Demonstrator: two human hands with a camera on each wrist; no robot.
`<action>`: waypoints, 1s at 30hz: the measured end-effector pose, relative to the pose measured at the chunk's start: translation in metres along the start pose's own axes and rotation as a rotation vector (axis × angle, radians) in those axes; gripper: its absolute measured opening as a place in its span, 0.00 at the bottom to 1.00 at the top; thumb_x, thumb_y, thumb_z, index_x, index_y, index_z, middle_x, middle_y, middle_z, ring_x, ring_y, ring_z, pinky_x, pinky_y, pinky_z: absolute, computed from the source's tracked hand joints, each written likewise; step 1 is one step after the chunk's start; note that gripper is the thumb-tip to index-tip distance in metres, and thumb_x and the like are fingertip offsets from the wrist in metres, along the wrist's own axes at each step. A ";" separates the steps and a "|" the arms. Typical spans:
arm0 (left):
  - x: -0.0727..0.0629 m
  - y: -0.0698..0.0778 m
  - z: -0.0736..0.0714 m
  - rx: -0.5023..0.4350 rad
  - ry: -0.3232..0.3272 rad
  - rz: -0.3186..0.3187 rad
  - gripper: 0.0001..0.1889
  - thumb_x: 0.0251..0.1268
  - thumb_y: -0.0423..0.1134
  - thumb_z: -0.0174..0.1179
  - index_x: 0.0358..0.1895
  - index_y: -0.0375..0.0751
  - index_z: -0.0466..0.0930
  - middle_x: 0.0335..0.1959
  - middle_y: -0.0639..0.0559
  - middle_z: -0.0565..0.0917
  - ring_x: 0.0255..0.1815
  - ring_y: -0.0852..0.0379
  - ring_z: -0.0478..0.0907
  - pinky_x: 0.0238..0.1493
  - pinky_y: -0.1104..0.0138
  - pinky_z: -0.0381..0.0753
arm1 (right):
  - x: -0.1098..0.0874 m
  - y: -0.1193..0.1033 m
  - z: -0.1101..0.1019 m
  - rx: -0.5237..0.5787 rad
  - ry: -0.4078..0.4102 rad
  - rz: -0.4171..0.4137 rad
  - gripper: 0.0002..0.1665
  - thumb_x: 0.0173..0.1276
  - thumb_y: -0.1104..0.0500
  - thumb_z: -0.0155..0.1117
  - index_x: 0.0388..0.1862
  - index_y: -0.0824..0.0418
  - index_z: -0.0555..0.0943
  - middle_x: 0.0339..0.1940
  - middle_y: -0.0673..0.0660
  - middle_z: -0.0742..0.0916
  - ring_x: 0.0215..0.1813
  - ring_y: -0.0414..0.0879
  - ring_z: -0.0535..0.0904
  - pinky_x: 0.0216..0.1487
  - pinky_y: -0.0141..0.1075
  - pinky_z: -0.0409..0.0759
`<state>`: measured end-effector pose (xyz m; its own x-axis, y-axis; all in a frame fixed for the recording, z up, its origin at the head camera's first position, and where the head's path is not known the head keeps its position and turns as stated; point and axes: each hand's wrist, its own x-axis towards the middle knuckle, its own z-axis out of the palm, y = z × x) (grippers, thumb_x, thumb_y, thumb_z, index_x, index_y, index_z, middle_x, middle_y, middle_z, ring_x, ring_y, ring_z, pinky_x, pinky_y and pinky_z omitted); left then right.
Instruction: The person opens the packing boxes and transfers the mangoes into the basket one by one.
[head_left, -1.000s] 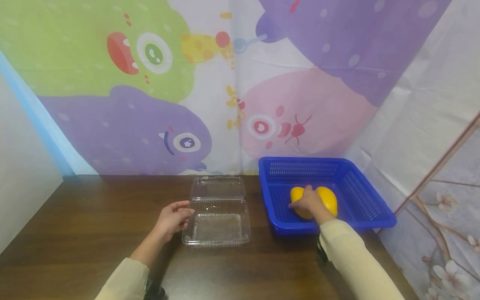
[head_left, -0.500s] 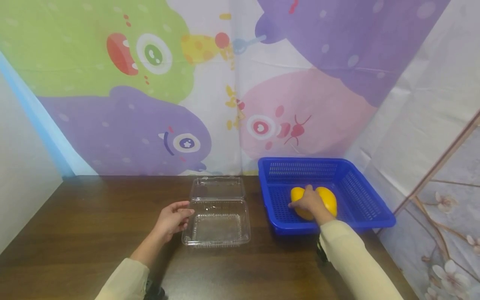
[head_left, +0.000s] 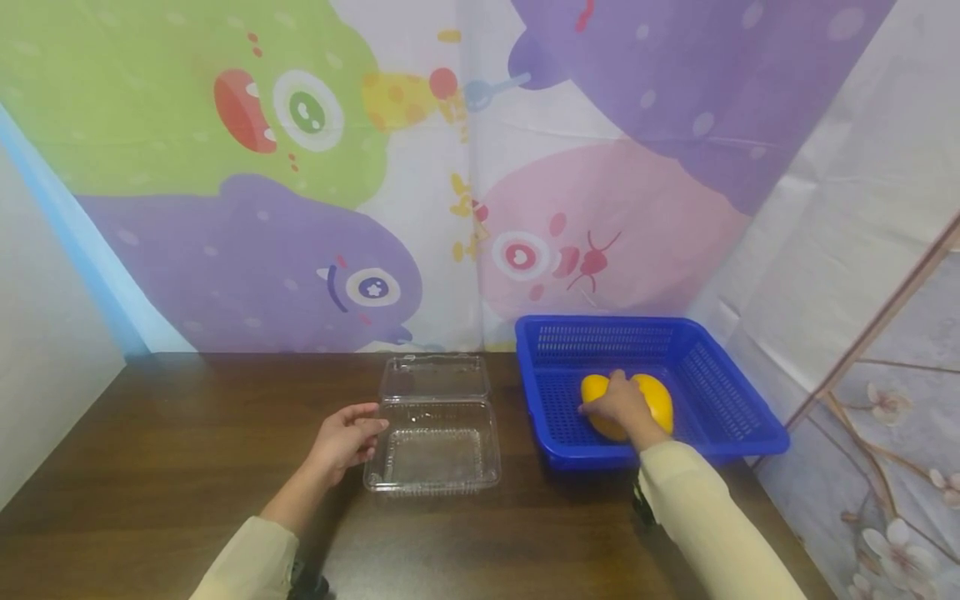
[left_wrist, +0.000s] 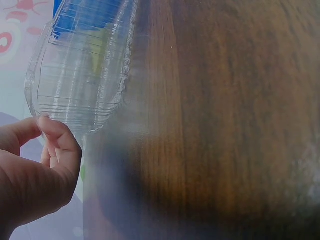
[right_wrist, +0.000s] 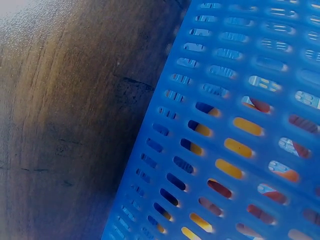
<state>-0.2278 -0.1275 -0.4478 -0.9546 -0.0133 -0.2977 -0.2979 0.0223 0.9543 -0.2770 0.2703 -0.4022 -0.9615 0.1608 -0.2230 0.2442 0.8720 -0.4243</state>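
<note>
A clear plastic clamshell box point(head_left: 432, 454) lies on the table with its lid point(head_left: 435, 377) folded back toward the wall. My left hand point(head_left: 343, 439) pinches its left rim between thumb and finger; the left wrist view shows this hand point(left_wrist: 45, 155) at the corner of the box point(left_wrist: 75, 85). Inside a blue plastic basket point(head_left: 742, 425), my right hand point(head_left: 622, 407) grips a smooth yellow fruit point(head_left: 595, 387), covering its middle. A second yellow fruit point(head_left: 655, 402) sits just right of that hand. Through the slots of the basket wall point(right_wrist: 165, 145) in the right wrist view, bits of yellow show.
The dark wooden table point(head_left: 187, 450) runs back to a wall covering point(head_left: 435, 167) printed with cartoon creatures. A flower-patterned side panel point(head_left: 892, 467) stands close beyond the basket's right side. The basket's raised rim surrounds the right hand.
</note>
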 end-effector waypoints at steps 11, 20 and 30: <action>0.002 0.000 0.001 -0.007 -0.006 -0.003 0.28 0.60 0.33 0.60 0.62 0.33 0.63 0.29 0.57 0.76 0.24 0.64 0.71 0.27 0.74 0.78 | 0.000 0.003 0.000 -0.017 0.046 0.000 0.49 0.54 0.49 0.68 0.64 0.76 0.56 0.61 0.77 0.68 0.63 0.70 0.63 0.64 0.59 0.65; 0.001 -0.001 0.000 0.028 -0.007 -0.018 0.30 0.61 0.40 0.61 0.63 0.34 0.62 0.32 0.55 0.76 0.26 0.63 0.72 0.28 0.74 0.78 | 0.003 0.005 -0.003 -0.035 0.045 0.016 0.51 0.55 0.46 0.67 0.67 0.72 0.55 0.64 0.77 0.66 0.64 0.70 0.62 0.62 0.63 0.64; -0.001 0.005 -0.010 0.046 0.024 -0.031 0.34 0.67 0.52 0.52 0.66 0.30 0.55 0.43 0.45 0.75 0.27 0.62 0.72 0.27 0.74 0.78 | 0.000 0.007 -0.011 -0.060 0.073 -0.066 0.52 0.59 0.34 0.57 0.67 0.71 0.58 0.65 0.76 0.67 0.66 0.70 0.61 0.63 0.62 0.63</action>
